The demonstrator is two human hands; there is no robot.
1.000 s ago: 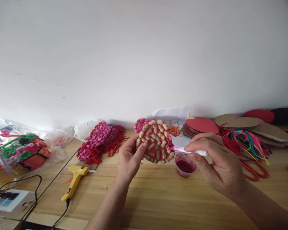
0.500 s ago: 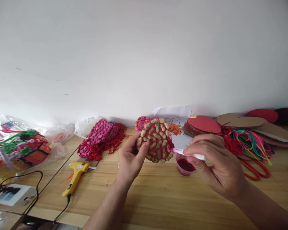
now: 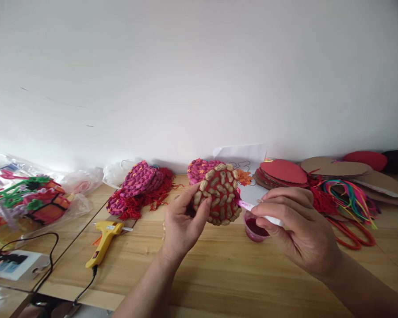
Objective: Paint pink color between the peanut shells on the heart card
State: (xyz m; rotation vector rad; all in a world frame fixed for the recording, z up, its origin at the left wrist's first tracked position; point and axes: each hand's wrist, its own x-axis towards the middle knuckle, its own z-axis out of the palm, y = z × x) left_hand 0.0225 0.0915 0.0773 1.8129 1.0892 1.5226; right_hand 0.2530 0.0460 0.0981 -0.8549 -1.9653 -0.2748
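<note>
My left hand (image 3: 187, 218) grips the left side of a round red disc (image 3: 218, 194) covered with peanuts in their shells, thumb on the front and fingers behind. The peanuts are mostly plain tan, with magenta paint at the disc's right edge. Pinched in my right hand (image 3: 295, 225) is a white-handled paintbrush (image 3: 268, 217); its pink-stained end touches that right edge, and the bristles are mostly hidden. Just below the brush stands a small clear cup (image 3: 254, 227) of dark magenta paint, partly behind my right fingers.
Finished-looking magenta peanut discs (image 3: 142, 179) with red fringe lie back left. A yellow glue gun (image 3: 104, 243) and a white power strip (image 3: 20, 265) are at left, beside bagged craft pieces (image 3: 46, 203). Stacked card discs (image 3: 283, 172) and coloured cords (image 3: 348, 198) lie at right.
The disc has turned slightly in my left hand, its right edge tipping away. The brush has moved a little left and up, and its tip is now pressed in at the disc's edge.
</note>
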